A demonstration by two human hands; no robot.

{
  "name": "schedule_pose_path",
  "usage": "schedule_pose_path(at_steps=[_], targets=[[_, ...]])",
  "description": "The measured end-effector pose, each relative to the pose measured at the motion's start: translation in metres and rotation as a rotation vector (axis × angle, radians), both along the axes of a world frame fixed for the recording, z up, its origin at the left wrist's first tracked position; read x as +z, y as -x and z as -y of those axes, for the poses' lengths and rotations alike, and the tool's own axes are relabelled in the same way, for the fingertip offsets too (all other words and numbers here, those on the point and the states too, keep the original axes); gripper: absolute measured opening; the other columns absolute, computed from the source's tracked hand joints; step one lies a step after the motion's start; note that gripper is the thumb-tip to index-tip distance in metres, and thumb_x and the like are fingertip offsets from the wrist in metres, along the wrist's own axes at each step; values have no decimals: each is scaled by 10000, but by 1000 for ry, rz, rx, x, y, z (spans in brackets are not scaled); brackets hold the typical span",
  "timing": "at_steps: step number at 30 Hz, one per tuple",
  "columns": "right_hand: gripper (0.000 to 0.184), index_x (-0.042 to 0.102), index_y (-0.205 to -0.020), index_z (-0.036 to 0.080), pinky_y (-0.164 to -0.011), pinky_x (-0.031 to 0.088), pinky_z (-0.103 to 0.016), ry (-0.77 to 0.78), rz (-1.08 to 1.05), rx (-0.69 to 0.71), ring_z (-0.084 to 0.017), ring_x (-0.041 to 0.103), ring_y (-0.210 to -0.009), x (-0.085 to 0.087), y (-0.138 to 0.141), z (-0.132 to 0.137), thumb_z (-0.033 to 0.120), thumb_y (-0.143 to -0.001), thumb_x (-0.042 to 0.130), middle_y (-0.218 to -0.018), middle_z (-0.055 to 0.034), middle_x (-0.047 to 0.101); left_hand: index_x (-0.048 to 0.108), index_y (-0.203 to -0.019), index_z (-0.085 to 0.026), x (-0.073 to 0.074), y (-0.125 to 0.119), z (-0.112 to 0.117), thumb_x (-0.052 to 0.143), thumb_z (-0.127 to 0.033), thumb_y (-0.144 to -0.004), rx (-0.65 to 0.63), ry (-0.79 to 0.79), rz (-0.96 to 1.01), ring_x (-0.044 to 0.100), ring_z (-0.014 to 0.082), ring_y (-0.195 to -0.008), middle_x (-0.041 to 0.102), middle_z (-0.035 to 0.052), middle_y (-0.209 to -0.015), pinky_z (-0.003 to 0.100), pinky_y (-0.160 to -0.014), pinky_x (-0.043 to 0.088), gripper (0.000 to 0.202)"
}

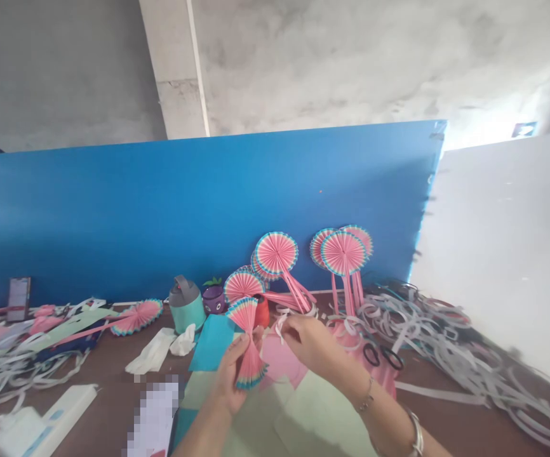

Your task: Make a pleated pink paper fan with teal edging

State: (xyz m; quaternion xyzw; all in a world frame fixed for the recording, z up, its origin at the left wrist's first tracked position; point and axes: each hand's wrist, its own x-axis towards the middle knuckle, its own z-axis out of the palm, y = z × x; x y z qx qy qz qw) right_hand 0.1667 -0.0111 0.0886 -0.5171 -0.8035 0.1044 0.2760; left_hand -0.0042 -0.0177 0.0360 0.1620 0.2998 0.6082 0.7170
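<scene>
My left hand [231,374] is closed around the narrow middle of a pleated paper fan [248,315], pink with blue-edged ends that flare above and below the grip. To its right, my right hand [306,339] pinches a thin white strip [279,325] between thumb and fingers. Beneath both hands lie pink paper [282,358], pale green sheets [322,412] and a blue sheet [213,343]. Black-handled scissors [383,357] rest right of my right wrist.
Finished round fans [344,252] lean on the blue partition [199,203]. Tangled white strips [422,336] cover the right side. Toward the left are a teal container [187,308], a purple pot [213,299], crumpled tissue [154,351], a power strip [60,419] and a phone [19,298].
</scene>
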Motion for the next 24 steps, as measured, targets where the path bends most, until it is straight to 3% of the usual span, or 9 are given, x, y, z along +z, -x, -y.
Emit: schedule_pose_path(at_steps=[5, 8, 12, 16, 24], targets=[[227, 647, -809, 151, -607, 335, -247, -11, 153, -211, -187, 628, -762, 0, -1, -1, 69, -788, 436, -843, -91, 693, 679, -972, -131, -1, 4, -2, 584, -80, -807, -58, -30, 28, 693, 119, -814, 729, 70, -938, 173, -715, 558, 197], [209, 653, -802, 174, -602, 327, -246, -4, 152, -160, -186, 628, -758, -4, 6, 3, 93, -773, 462, -811, -67, 693, 664, -1035, -119, -4, 2, 0, 612, -135, -808, -157, -28, -4, 692, 110, -692, 733, 67, -858, 166, -625, 558, 233], [216, 647, -760, 179, -622, 347, -231, -20, 33, -36, -173, 618, -775, -9, 15, 8, 70, -740, 462, -815, -47, 692, 668, -858, -101, -10, -3, -1, 627, -88, -782, -153, -59, -43, 693, 125, -685, 733, 83, -858, 194, -637, 562, 87], [204, 641, -708, 174, -601, 336, -221, -35, -5, 0, -153, 588, -697, -13, 17, 8, 59, -717, 474, -736, -36, 668, 646, -747, -109, -15, -4, -3, 675, -109, -751, -148, -89, -91, 692, 146, -670, 722, 75, -738, 222, -667, 555, 29], [202, 651, -760, 162, -606, 317, -232, -41, 78, 6, -159, 586, -716, -10, 17, 8, 57, -735, 481, -775, -48, 667, 597, -661, -149, -3, -3, 3, 780, -166, -639, -213, -148, -95, 689, 166, -732, 703, 50, -727, 220, -674, 505, 185]])
